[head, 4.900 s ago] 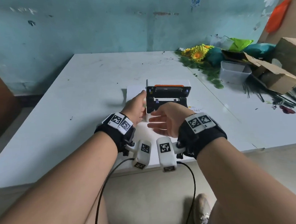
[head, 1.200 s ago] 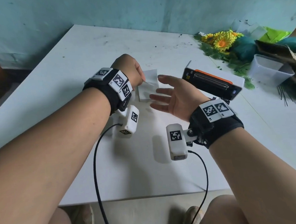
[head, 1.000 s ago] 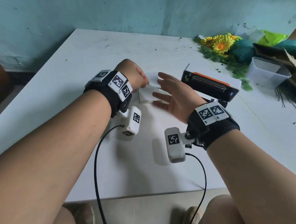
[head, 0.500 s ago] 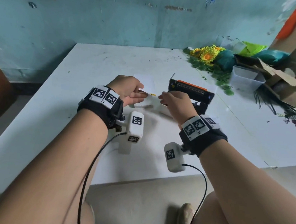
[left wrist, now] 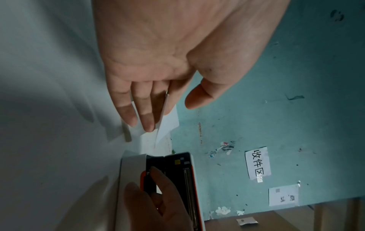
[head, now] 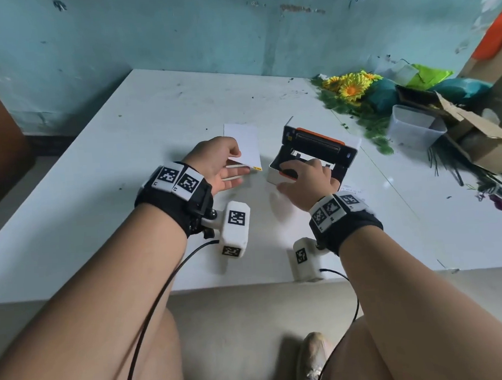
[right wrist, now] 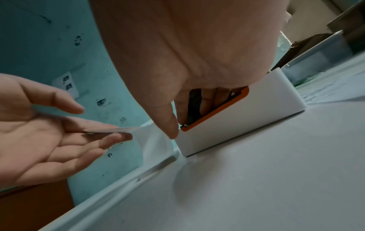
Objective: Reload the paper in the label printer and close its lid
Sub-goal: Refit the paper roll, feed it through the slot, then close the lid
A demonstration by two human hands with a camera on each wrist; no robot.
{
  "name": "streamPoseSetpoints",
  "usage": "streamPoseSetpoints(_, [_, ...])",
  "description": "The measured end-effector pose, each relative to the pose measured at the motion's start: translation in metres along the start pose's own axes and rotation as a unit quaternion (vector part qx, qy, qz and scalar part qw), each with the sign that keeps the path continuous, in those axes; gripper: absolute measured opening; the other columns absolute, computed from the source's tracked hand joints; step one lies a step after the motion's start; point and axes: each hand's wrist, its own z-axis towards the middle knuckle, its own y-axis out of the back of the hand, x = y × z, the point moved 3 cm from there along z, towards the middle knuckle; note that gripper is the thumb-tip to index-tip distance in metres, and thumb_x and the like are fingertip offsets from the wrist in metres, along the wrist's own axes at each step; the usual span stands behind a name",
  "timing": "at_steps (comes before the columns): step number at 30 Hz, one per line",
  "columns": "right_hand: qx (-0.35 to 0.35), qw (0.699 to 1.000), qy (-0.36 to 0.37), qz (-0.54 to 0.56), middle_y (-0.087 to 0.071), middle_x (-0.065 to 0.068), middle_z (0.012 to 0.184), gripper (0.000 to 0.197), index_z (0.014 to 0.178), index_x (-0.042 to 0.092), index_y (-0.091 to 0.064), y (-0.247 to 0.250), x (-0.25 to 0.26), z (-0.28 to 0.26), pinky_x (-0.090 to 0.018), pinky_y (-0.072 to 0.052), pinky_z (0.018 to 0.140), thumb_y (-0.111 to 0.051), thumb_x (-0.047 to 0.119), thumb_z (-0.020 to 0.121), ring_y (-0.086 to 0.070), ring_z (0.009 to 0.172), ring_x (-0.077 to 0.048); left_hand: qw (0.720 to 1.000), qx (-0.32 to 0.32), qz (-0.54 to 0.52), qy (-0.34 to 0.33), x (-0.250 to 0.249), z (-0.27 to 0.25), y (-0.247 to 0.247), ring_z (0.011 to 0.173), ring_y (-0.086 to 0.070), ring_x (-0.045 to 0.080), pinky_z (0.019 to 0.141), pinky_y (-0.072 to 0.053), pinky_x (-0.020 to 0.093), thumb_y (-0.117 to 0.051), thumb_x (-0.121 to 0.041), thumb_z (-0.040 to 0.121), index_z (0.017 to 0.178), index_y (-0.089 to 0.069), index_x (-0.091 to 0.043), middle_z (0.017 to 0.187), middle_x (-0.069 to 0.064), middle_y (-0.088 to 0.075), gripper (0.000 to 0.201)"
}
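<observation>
The white label printer (head: 275, 173) stands mid-table, its orange-edged lid (head: 314, 139) tipped up and open. My right hand (head: 304, 172) grips its front wall: the fingers (right wrist: 209, 101) curl down into the compartment and the thumb (right wrist: 169, 125) lies on the outside corner. What those fingers touch inside is hidden. To the left of the printer, my left hand (head: 236, 167) pinches thin white label paper (head: 244, 143) between its straight fingers (left wrist: 146, 115); the paper (left wrist: 168, 120) sticks out past the fingertips. The right wrist view shows the same paper (right wrist: 110, 129) edge-on.
The white table (head: 125, 168) meets a teal wall behind. At the back right lie yellow fake flowers (head: 349, 87), a clear plastic tub (head: 413, 127) and an open cardboard box (head: 475, 135). A small printed slip (head: 351, 189) lies to the right of my right wrist.
My right hand has left the paper at my left hand and moved right into the printer's open compartment. My left hand still holds paper.
</observation>
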Motion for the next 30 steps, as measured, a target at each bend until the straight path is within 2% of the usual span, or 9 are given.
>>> streamPoseSetpoints(4, [-0.013,1.000,-0.013,0.017,-0.054,-0.002,0.137,0.041,0.131,0.050,-0.067,-0.001,0.001,0.010,-0.046,-0.030,0.110,-0.065,0.035,0.092,-0.042,0.137,-0.032,0.999,-0.025,-0.024,-0.037,-0.006,-0.002,0.003,0.097,-0.079,0.026,0.096,-0.057,0.044,-0.056,-0.014,0.093,0.103,-0.060,-0.012,0.115,0.008,-0.062,0.010])
streamPoseSetpoints(9, [-0.023,0.999,-0.017,0.016,-0.060,0.001,0.128,0.031,0.115,0.043,-0.074,0.000,-0.003,0.016,-0.046,-0.033,0.102,-0.071,0.027,0.089,-0.047,0.129,-0.032,0.999,-0.005,-0.011,-0.038,-0.002,-0.004,0.013,0.100,-0.080,0.027,0.096,-0.059,0.046,-0.061,-0.017,0.091,0.098,-0.061,-0.013,0.119,0.011,-0.063,0.008])
streamPoseSetpoints(13, [-0.014,1.000,-0.019,0.017,-0.072,0.011,0.110,0.015,0.085,0.042,-0.073,0.001,-0.005,0.014,-0.039,-0.031,0.091,-0.075,0.028,0.084,-0.055,0.119,-0.026,0.999,-0.028,-0.011,-0.020,0.003,0.001,0.018,0.095,-0.079,0.026,0.089,-0.059,0.040,-0.060,-0.021,0.089,0.096,-0.060,-0.016,0.127,0.014,-0.065,0.009])
streamPoseSetpoints(16, [0.007,1.000,0.001,0.019,-0.073,0.016,0.089,0.014,0.075,0.034,-0.070,0.003,-0.004,0.008,-0.039,-0.040,0.096,-0.084,0.034,0.077,-0.063,0.108,-0.023,1.000,-0.014,-0.009,-0.003,0.007,0.003,0.012,0.103,-0.077,0.027,0.085,-0.056,0.038,-0.058,-0.020,0.092,0.099,-0.059,-0.017,0.123,0.006,-0.062,0.007])
streamPoseSetpoints(18, [0.035,0.999,0.013,0.037,-0.070,0.014,0.083,0.025,0.087,0.033,-0.070,0.007,-0.006,0.005,-0.044,-0.052,0.097,-0.090,0.036,0.071,-0.068,0.094,-0.020,1.000,-0.007,-0.008,0.002,0.008,0.005,0.008,0.109,-0.075,0.028,0.084,-0.056,0.038,-0.058,-0.020,0.092,0.100,-0.060,-0.017,0.132,0.008,-0.064,0.008])
streamPoseSetpoints(20, [0.068,0.997,0.015,0.040,-0.069,0.013,0.086,0.054,0.116,0.037,-0.070,0.008,-0.008,0.000,-0.039,-0.055,0.089,-0.095,0.039,0.068,-0.067,0.090,-0.018,1.000,-0.003,-0.002,0.000,0.009,0.009,0.005,0.109,-0.075,0.028,0.084,-0.056,0.038,-0.059,-0.021,0.092,0.103,-0.062,-0.016,0.139,0.008,-0.063,0.012])
streamPoseSetpoints(23, [0.081,0.996,0.034,-0.008,-0.073,0.008,0.114,0.076,0.131,0.040,-0.068,0.006,-0.004,-0.009,-0.043,-0.053,0.104,-0.093,0.054,0.061,-0.063,0.119,-0.027,1.000,-0.002,-0.007,0.000,0.011,0.013,0.002,0.112,-0.073,0.029,0.095,-0.055,0.042,-0.052,-0.037,0.101,0.130,-0.061,-0.011,0.142,0.007,-0.060,0.040])
streamPoseSetpoints(25, [0.066,0.996,0.038,-0.051,-0.060,-0.001,0.136,0.081,0.141,0.042,-0.063,0.008,-0.001,-0.014,-0.046,-0.044,0.115,-0.092,0.056,0.067,-0.048,0.134,-0.034,1.000,0.001,-0.013,0.008,0.013,0.014,0.000,0.116,-0.071,0.030,0.102,-0.053,0.045,-0.040,-0.051,0.107,0.143,-0.055,-0.008,0.140,0.004,-0.056,0.058])
streamPoseSetpoints(30, [0.062,0.989,0.046,-0.125,-0.040,-0.006,0.149,0.102,0.160,0.044,-0.042,0.013,0.000,-0.027,-0.048,-0.032,0.121,-0.091,0.057,0.072,-0.036,0.142,-0.034,1.000,0.019,-0.007,0.019,0.017,0.012,-0.004,0.122,-0.066,0.030,0.111,-0.049,0.051,-0.022,-0.079,0.098,0.153,-0.045,-0.004,0.149,0.008,-0.054,0.095])
